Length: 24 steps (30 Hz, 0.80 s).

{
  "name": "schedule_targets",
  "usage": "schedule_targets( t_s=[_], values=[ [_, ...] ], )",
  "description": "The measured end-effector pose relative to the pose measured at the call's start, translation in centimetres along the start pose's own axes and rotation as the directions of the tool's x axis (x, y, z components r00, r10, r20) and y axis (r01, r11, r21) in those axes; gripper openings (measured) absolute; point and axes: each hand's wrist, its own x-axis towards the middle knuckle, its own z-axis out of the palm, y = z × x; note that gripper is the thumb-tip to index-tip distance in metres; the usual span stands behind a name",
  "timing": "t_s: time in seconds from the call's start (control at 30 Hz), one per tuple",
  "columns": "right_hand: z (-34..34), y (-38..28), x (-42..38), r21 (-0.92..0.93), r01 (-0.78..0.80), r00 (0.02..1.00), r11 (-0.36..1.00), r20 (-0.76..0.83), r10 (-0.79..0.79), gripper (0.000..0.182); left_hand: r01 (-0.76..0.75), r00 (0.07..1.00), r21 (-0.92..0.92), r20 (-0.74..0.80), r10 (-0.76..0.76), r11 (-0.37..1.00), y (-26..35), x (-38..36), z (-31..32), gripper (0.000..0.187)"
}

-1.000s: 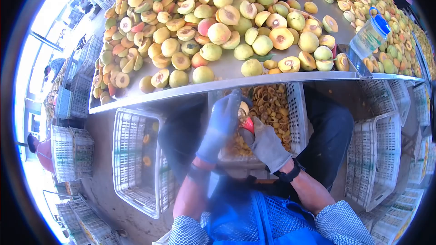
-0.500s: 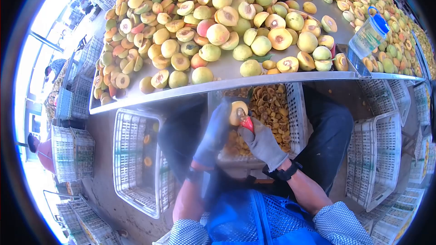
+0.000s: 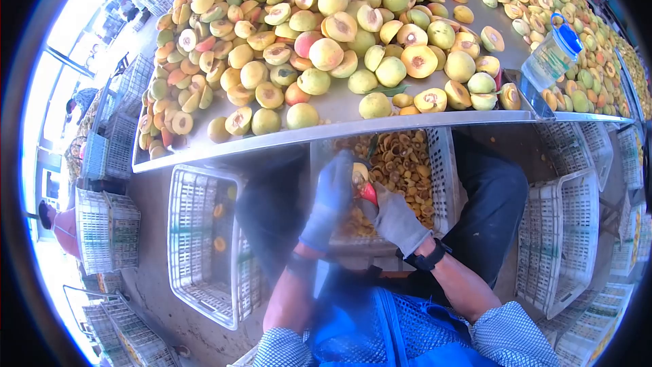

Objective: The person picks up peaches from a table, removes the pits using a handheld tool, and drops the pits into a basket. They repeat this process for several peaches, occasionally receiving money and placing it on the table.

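Note:
My left hand (image 3: 333, 187), in a grey glove, closes around a halved yellow peach (image 3: 359, 172) with its cut side turned to the right. My gloved right hand (image 3: 397, 217) grips a small red-handled tool (image 3: 369, 194) against the cut face. The tool's working end is hidden at the fruit, so its exact kind does not show. Below both hands stands a white crate (image 3: 443, 183) holding many small cut-out fruit pieces (image 3: 406, 170). Above them, whole-looking and halved peaches (image 3: 326, 53) lie heaped on the metal table (image 3: 299, 134).
A clear bottle with a blue lid (image 3: 551, 58) stands at the table's right. Another white crate (image 3: 204, 245), with a few pieces inside, is left of my legs; stacked crates (image 3: 558, 245) are at the right. A person in pink (image 3: 64, 224) is at far left.
My left hand has turned around the peach half, so less of its cut face shows. My right hand and the red-handled tool have shifted slightly down.

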Motion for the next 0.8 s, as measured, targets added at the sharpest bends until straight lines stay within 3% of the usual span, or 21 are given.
schedule_targets(
  t_s=[0.03, 0.07, 0.1, 0.17, 0.23, 0.3, 0.37, 0.43, 0.47, 0.5, 0.53, 0.57, 0.6, 0.63, 0.67, 0.7, 0.77, 0.8],
  values=[
    [0.0, 0.0, -0.1, -0.042, -0.037, 0.998, 0.998, 0.040, 0.039, 0.028, 0.205, 0.971, -0.138, 0.154, -0.184, 0.969, 1.1, 0.8, -0.5, 0.039],
    [0.2, 0.3, -0.2, -0.044, -0.039, 0.998, 0.998, 0.044, 0.041, 0.028, 0.403, 0.913, -0.326, 0.214, -0.348, 0.855, 2.3, 1.6, -0.7, 0.044],
    [0.6, 0.8, -0.3, -0.064, -0.014, 0.999, 0.998, 0.028, 0.016, 0.029, 0.404, 0.912, -0.329, 0.212, -0.351, 0.853, 3.9, 2.1, -1.4, 0.044],
    [1.4, 1.7, -0.3, -0.090, 0.016, 1.000, 0.996, 0.017, -0.014, 0.030, 0.385, 0.887, -0.150, 0.333, -0.320, 0.911, 5.2, 2.7, -2.7, 0.048],
    [2.2, 1.9, -0.1, 0.122, 0.113, 0.992, 0.986, -0.071, -0.105, 0.033, 0.374, 0.863, -0.082, 0.395, -0.314, 0.924, 5.4, 3.0, -3.1, 0.049],
    [2.0, 1.8, 0.0, 0.224, 0.110, 0.993, 0.968, -0.071, -0.096, 0.034, 0.449, 0.893, -0.515, 0.284, -0.349, 0.730, 6.7, 2.0, -2.4, 0.045],
    [1.4, 1.0, -0.1, 0.322, 0.101, 0.994, 0.941, -0.074, -0.081, 0.034, 0.407, 0.913, -0.534, 0.257, -0.316, 0.741, 3.5, 0.8, -0.7, 0.037],
    [0.6, -0.2, -0.2, 0.286, -0.114, 0.989, 0.951, 0.121, 0.082, 0.035, 0.245, 0.962, -0.439, 0.001, -0.272, 0.865, 6.7, 0.5, -0.2, 0.028],
    [0.8, 0.4, -0.3, 0.221, -0.041, 0.993, 0.975, 0.113, 0.016, 0.036, 0.241, 0.959, -0.331, -0.065, -0.277, 0.912, 4.7, 0.0, 0.4, 0.025],
    [1.3, 0.4, -0.7, 0.279, 0.079, 0.997, 0.957, -0.032, -0.073, 0.037, 0.270, 0.945, -0.298, -0.103, -0.312, 0.916, 6.5, 0.0, 0.0, 0.024],
    [0.7, 0.5, -1.2, 0.260, -0.037, 0.997, 0.965, 0.078, 0.017, 0.042, 0.372, 0.909, -0.314, -0.066, -0.411, 0.873, 6.7, 0.2, 0.0, 0.026],
    [3.6, 3.9, -0.6, 0.098, -0.007, 0.997, 0.995, 0.078, -0.001, 0.046, 0.299, 0.934, -0.281, -0.109, -0.340, 0.912, 3.6, 0.0, 0.6, 0.027],
    [8.6, 8.9, 0.7, 0.500, 0.102, 0.995, 0.860, -0.062, -0.081, 0.049, 0.349, 0.933, -0.330, 0.035, -0.358, 0.877, 5.0, 0.7, -0.5, 0.028],
    [3.8, 4.0, -0.4, 0.209, 0.105, 0.995, 0.972, -0.026, -0.101, 0.051, 0.386, 0.922, -0.313, 0.122, -0.367, 0.868, 2.9, 0.8, -0.6, 0.028],
    [4.2, 4.5, -0.4, 0.278, 0.068, 0.998, 0.958, -0.004, -0.070, 0.053, 0.290, 0.948, -0.310, 0.219, -0.229, 0.905, 1.2, 1.3, -0.8, 0.028],
    [4.5, 4.2, -0.7, 0.436, 0.061, 0.998, 0.898, 0.002, -0.069, 0.053, 0.421, 0.905, -0.328, 0.210, -0.369, 0.846, 2.8, 1.2, -1.0, 0.026],
    [3.4, 3.7, -1.4, 0.522, -0.202, 0.945, 0.829, 0.325, 0.026, 0.045, 0.497, 0.819, -0.254, 0.452, -0.352, 0.830, 2.7, 2.1, -2.0, 0.026],
    [3.0, 2.9, -1.7, 0.520, -0.194, 0.949, 0.832, 0.314, 0.025, 0.045, 0.487, 0.823, -0.258, 0.454, -0.341, 0.834, 2.7, 2.1, -1.7, 0.026]
  ],
)
